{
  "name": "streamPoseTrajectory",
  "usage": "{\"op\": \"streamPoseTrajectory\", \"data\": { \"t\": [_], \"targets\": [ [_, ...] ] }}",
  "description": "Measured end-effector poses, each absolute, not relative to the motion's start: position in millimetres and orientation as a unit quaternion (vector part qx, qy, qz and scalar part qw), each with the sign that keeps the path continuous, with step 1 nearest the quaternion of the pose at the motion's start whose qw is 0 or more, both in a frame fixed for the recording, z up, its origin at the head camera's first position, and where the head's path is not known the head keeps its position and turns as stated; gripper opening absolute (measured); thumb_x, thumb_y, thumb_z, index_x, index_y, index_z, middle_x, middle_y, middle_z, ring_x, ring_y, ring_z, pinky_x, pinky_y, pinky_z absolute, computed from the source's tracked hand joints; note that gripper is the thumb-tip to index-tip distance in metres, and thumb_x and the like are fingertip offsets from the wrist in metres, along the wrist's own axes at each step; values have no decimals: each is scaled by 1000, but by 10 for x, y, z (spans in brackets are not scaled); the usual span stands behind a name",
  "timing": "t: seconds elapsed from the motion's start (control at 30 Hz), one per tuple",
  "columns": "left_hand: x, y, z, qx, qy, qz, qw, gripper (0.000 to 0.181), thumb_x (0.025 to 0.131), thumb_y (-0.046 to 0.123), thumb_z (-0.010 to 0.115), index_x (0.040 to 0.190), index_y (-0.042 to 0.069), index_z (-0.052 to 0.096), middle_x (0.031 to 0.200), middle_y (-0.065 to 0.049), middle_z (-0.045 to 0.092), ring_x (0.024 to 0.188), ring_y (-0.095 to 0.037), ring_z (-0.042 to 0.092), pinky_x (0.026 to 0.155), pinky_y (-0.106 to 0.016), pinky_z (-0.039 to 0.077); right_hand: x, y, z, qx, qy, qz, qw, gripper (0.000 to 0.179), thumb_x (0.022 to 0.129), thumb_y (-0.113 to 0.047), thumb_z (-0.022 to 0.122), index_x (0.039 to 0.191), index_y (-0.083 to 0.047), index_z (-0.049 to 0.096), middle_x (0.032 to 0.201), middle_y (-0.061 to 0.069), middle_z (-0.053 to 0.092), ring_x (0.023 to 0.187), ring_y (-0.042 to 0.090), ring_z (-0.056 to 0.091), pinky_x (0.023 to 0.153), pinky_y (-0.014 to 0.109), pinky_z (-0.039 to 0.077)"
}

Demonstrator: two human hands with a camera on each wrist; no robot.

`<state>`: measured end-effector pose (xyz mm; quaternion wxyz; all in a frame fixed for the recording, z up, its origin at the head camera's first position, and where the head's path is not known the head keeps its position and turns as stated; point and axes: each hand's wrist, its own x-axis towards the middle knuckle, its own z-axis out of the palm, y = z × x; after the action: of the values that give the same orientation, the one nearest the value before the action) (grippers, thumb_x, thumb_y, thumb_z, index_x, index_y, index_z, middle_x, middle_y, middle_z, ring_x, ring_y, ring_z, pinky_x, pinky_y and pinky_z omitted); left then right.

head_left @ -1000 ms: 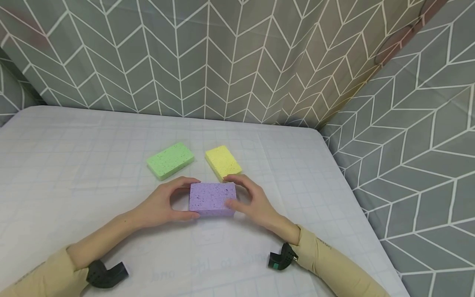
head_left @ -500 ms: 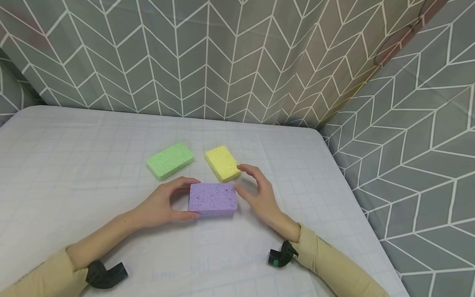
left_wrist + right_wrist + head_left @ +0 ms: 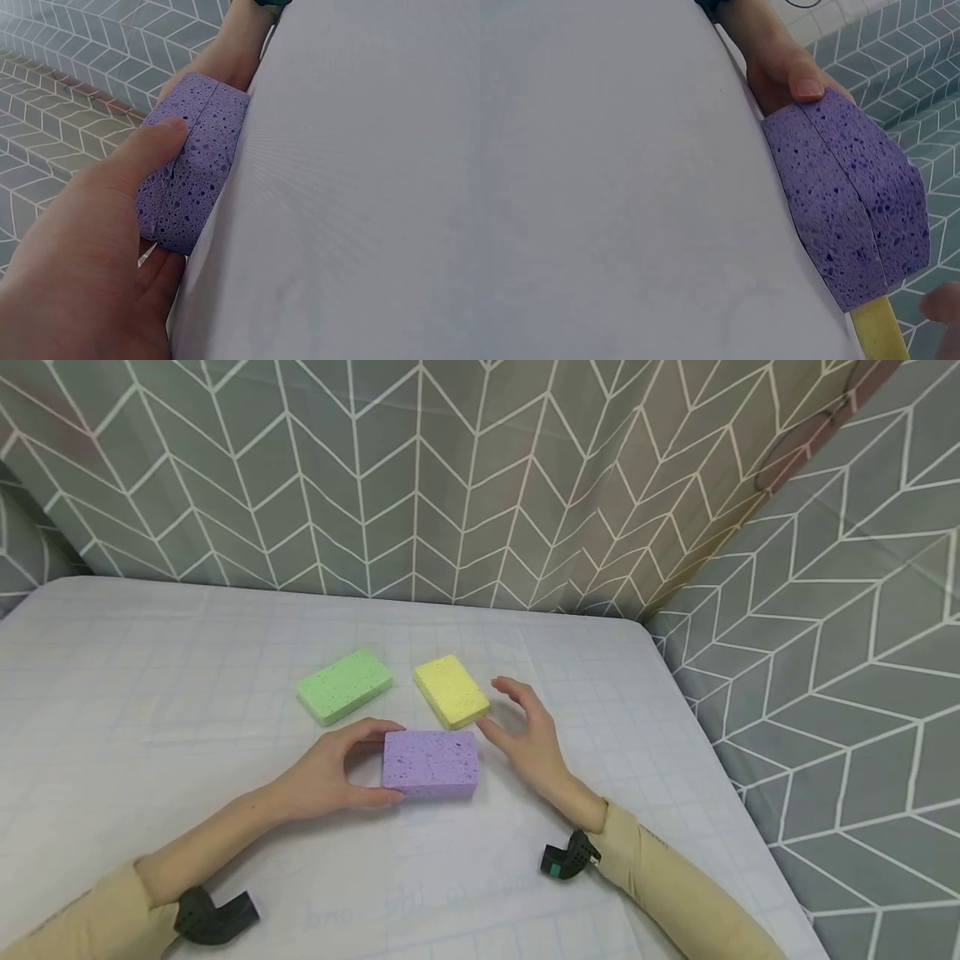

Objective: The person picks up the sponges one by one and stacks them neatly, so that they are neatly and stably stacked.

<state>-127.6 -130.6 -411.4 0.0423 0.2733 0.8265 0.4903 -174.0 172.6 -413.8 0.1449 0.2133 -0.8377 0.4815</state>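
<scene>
A purple block of sponge [image 3: 430, 760] lies flat on the table before me. Both wrist views show a seam round its sides, like two sponges stacked. My left hand [image 3: 315, 777] holds its left end, with the thumb [image 3: 161, 142] at the front and the fingers round the back. Beyond its right corner is my right hand [image 3: 534, 747], holding nothing, its fingers loosely bent. That thumb tip is close by the near right corner of a yellow sponge [image 3: 450, 689]. To the left of the yellow one lies a green sponge [image 3: 345, 685].
A white cloth with faint grid lines covers the table [image 3: 187, 693]. Grey curtains [image 3: 375, 485] with a white chevron pattern hang behind the table and along its right side. Black cameras sit at both cuffs.
My right hand has let go of the purple sponge block and moved right and away from me, past the yellow sponge's right edge. My left hand and the sponges stay in place.
</scene>
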Motion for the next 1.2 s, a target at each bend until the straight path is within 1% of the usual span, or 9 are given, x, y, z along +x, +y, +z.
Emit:
{"op": "streamPoseTrajectory", "data": {
  "t": [0.17, 0.37, 0.63, 0.87, 1.2],
  "targets": [
    [-1275, -1314, -4128, 273, 827, 491, 42, 75, 70, 44, 91, 134, 26, 55, 130, 13, 62, 123, -11, 59, 107, -34, 49, -1815, 1694, -4152, 208, -852, 462, 134, 65, 84, -19, 82, 140, -5, 51, 137, 6, 58, 132, 23, 51, 116, 39, 39],
    [-1279, -1310, -4123, 276, 821, 497, 40, 74, 70, 42, 91, 133, 25, 56, 129, 13, 62, 122, -11, 60, 106, -32, 49, -1854, 1627, -4113, 184, -867, 453, 97, 71, 82, -24, 84, 141, -5, 49, 139, 8, 57, 133, 27, 48, 115, 44, 39],
    [-1279, -1314, -4124, 275, 820, 500, 42, 74, 69, 39, 92, 132, 25, 56, 129, 12, 62, 122, -11, 60, 107, -31, 49, -1900, 1520, -4097, 176, -886, 423, 68, 81, 78, -29, 87, 143, -4, 47, 141, 8, 55, 135, 25, 49, 117, 42, 38],
    [-1282, -1296, -4133, 278, 818, 502, 40, 74, 69, 39, 92, 132, 23, 56, 128, 12, 62, 121, -11, 60, 107, -31, 49, -1931, 1479, -4108, 178, -897, 400, 64, 82, 76, -31, 89, 142, -4, 48, 140, 8, 55, 134, 25, 50, 117, 40, 38],
    [-1277, -1301, -4115, 273, 820, 502, 43, 74, 69, 38, 92, 131, 23, 57, 128, 12, 63, 121, -11, 60, 107, -32, 49, -1966, 1433, -4101, 172, -908, 379, 44, 89, 72, -34, 91, 143, -3, 46, 141, 11, 53, 133, 25, 50, 116, 39, 39]
  ]
}}
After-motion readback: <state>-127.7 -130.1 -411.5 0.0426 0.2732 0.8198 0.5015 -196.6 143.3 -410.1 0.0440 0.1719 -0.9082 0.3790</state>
